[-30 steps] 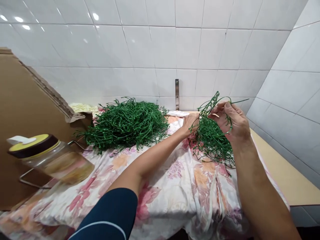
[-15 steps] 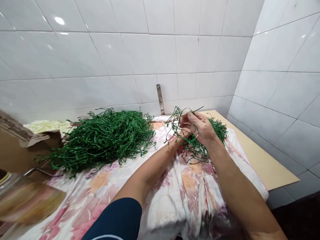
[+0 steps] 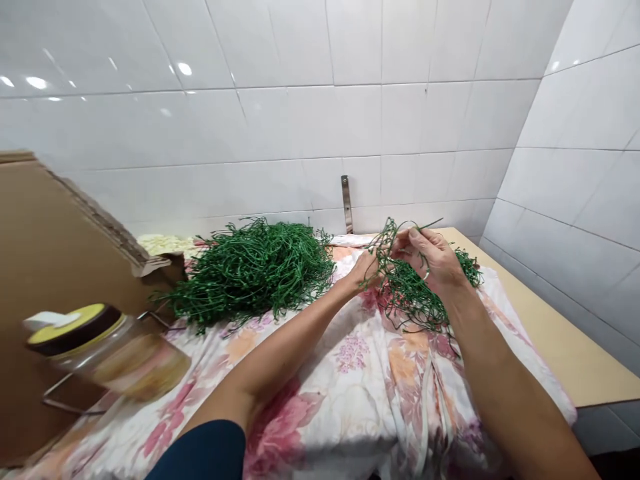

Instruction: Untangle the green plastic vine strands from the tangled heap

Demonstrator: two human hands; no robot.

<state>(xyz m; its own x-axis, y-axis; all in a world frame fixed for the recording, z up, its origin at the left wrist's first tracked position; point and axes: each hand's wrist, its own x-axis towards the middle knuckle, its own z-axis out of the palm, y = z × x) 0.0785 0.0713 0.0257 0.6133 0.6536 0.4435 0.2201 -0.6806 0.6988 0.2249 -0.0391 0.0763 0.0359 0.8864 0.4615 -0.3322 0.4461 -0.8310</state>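
Note:
My right hand [image 3: 436, 259], with a ring on one finger, pinches thin green artificial stems [image 3: 386, 241] above the cloth. The stems' branched tips hang to the left, and one straight end pokes out past the fingertips. Close beside it, my left hand [image 3: 364, 270] reaches in at the same stems; strands and the right hand hide its fingers. Beneath both hands lies a smaller pile of green stems [image 3: 417, 297]. A larger heap of the same stems [image 3: 260, 270] rests on the floral cloth [image 3: 345, 393] to the left.
A cardboard box [image 3: 60, 247] stands at the left. In front of it is a tilted clear jar [image 3: 127, 357] with a yellow and brown lid. Pale pieces [image 3: 165, 245] lie behind the heap. A tan board [image 3: 545, 333] lies along the right, beside tiled walls [image 3: 300, 127].
The view has turned left, so the jar and more of the box show. Both hands stay together at the stems; my left hand now shows more to the left of them.

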